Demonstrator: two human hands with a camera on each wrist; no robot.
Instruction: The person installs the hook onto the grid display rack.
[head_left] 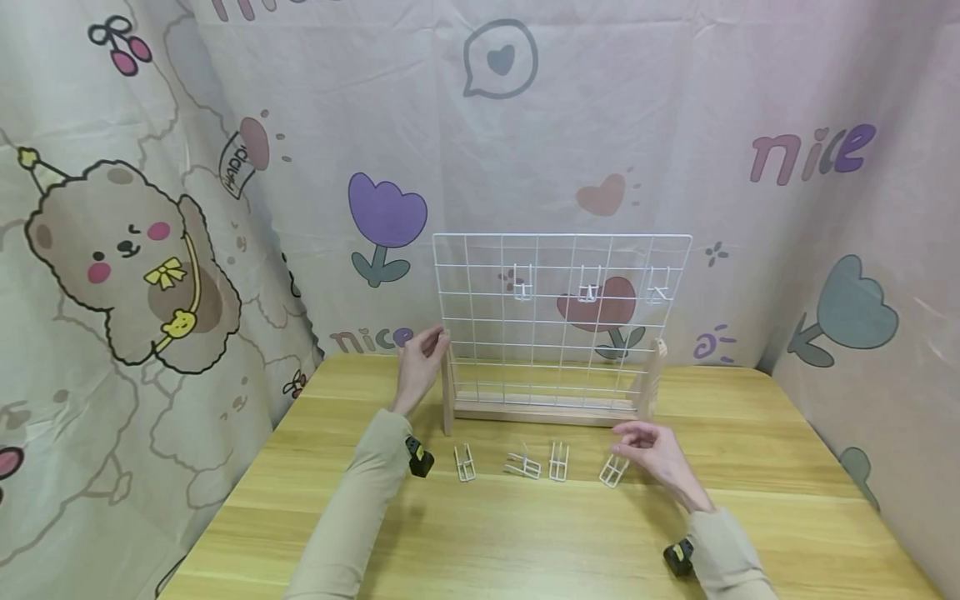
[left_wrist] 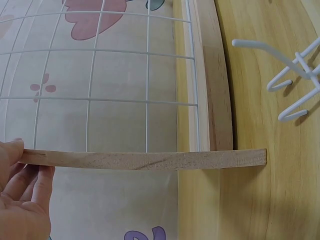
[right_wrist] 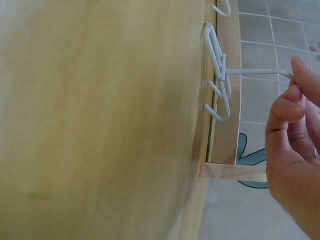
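Note:
A white wire grid panel (head_left: 555, 333) stands upright in a wooden base. At its left side, my left hand (head_left: 422, 364) pinches the upper part of the wooden side post (left_wrist: 150, 160) between thumb and fingers. My right hand (head_left: 660, 457) pinches the prong of a white wire hook (right_wrist: 222, 75) between thumb and fingertips, in front of the base's right end. In the head view this hook's frame (head_left: 613, 472) hangs tilted below the fingers; whether it touches the table cannot be told.
Three similar hooks, the left one (head_left: 465, 463), the middle one (head_left: 525, 466) and the right one (head_left: 558, 462), lie on the wooden table (head_left: 525, 542) before the base. Three more, including a left one (head_left: 522, 285), hang on the grid. A printed curtain (head_left: 660, 100) stands behind.

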